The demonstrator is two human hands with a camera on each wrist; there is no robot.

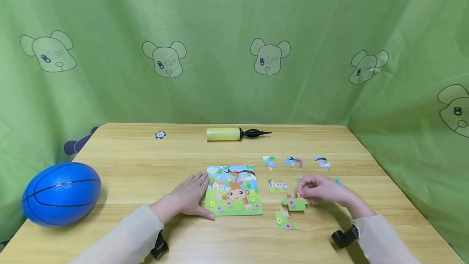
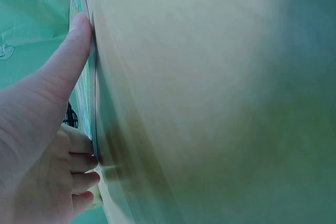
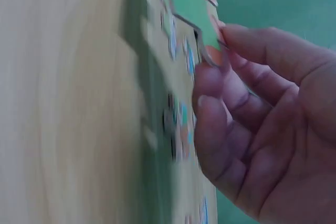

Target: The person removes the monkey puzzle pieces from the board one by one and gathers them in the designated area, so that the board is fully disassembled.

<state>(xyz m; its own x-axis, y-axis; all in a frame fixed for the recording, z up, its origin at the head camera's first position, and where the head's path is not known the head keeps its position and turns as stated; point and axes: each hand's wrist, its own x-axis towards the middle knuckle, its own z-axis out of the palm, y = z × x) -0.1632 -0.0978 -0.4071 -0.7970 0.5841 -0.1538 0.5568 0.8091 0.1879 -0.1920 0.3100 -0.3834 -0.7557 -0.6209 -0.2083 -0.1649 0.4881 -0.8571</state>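
Observation:
My left hand (image 1: pixel 190 194) lies at the left edge of a square monkey picture puzzle board (image 1: pixel 234 205), fingers straight and thumb stretched toward its lower corner. In the left wrist view the thumb (image 2: pixel 63 61) and fingertips are right at the board's edge. My right hand (image 1: pixel 324 189) pinches a green puzzle piece (image 1: pixel 296 204) with a pink flower between thumb and fingers. The right wrist view shows this piece held tilted above the table, its shadow beneath. Nearby lie a house piece (image 1: pixel 276 185) and a corner piece with flowers (image 1: pixel 283 221).
A row of loose pieces lies farther back, among them a branch piece (image 1: pixel 322 162). A yellow hand pump (image 1: pixel 223 134) and a round chip (image 1: pixel 160 135) lie near the table's far edge. A blue ball (image 1: pixel 61 194) sits at the left. Green curtain (image 1: pixel 227 72) surrounds the table.

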